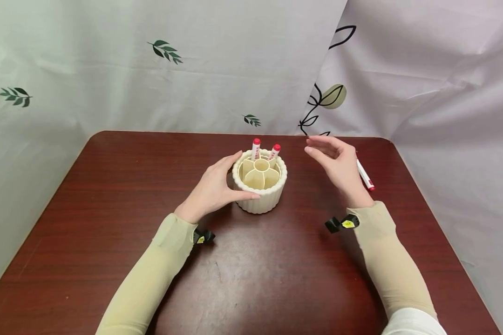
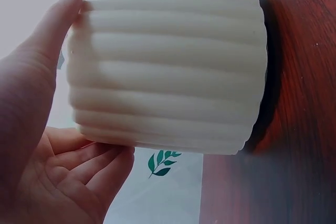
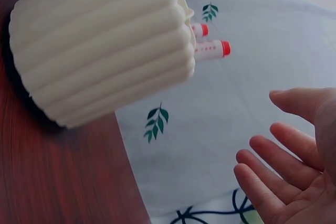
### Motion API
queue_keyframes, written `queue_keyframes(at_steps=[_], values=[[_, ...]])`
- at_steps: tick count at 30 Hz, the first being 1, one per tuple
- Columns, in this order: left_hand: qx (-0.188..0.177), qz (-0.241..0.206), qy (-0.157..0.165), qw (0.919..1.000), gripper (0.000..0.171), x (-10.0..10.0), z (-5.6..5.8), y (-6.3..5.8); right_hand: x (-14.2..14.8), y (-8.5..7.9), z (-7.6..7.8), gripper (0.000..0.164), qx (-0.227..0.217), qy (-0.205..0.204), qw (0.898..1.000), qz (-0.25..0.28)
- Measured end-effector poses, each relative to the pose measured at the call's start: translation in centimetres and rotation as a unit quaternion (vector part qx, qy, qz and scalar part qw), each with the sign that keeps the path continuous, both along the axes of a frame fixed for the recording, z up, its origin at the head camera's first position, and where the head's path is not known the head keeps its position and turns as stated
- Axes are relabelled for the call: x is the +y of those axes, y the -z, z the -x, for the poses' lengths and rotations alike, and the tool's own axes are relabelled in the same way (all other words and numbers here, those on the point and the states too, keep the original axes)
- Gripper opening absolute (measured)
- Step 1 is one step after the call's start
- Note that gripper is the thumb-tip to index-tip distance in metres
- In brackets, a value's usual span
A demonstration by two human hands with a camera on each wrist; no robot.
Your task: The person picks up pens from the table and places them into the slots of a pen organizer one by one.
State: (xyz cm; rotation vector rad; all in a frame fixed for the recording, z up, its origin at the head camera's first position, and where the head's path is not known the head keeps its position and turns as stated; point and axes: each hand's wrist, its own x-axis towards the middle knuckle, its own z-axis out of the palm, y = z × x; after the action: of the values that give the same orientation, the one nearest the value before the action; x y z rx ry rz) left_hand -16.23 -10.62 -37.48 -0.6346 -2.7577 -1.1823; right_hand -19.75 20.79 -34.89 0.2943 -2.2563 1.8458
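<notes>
A cream, ribbed pen holder (image 1: 263, 203) with petal-shaped compartments stands upright on the table. Its near side and far-left rim are gripped by my left hand (image 1: 213, 187), thumb in front and fingers behind. Seen from the left wrist, the ribbed wall (image 2: 168, 66) lies between that thumb and the fingers. Two white markers with red ends, one upright (image 1: 255, 150) and one leaning (image 1: 274, 152), stick out of the back compartments. To the right of the holder, my right hand (image 1: 337, 163) hovers apart from it, fingers extended and holding nothing, as the right wrist view also shows.
Another white marker (image 1: 364, 174) with a red end lies on the dark red-brown wooden table (image 1: 109, 186), just right of my right wrist and partly hidden by it. A pale curtain (image 1: 209, 83) with leaf prints hangs behind the table's back edge.
</notes>
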Motion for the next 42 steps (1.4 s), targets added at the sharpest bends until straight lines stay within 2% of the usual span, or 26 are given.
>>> queue_keyframes(at_steps=[11,15,22,28,35,42], values=[[0.005,-0.009,0.009,0.9999,0.106,-0.6,-0.7,0.0,2.9,0.0,-0.8,0.037,-0.014,0.048,0.998,-0.046],[0.009,-0.012,0.005,0.9999,0.102,-0.6,-1.0,0.0,4.3,0.5,-0.8,0.039,-0.013,0.064,0.996,-0.055],[0.012,-0.011,0.006,0.9998,0.100,-0.7,-1.4,-0.1,6.1,0.7,-1.4,0.037,-0.039,0.092,0.993,-0.064],[0.015,-0.010,-0.004,0.9998,0.100,-0.6,-1.5,-0.1,7.2,1.2,-1.7,0.039,-0.057,0.106,0.991,-0.063],[0.020,-0.008,-0.019,0.9996,0.106,-0.4,-1.5,-0.1,8.3,2.2,-1.8,0.044,-0.073,0.117,0.987,-0.085],[0.019,-0.007,-0.016,0.9997,0.111,0.0,-1.2,0.0,9.1,2.9,-2.0,0.049,-0.074,0.117,0.985,-0.107]])
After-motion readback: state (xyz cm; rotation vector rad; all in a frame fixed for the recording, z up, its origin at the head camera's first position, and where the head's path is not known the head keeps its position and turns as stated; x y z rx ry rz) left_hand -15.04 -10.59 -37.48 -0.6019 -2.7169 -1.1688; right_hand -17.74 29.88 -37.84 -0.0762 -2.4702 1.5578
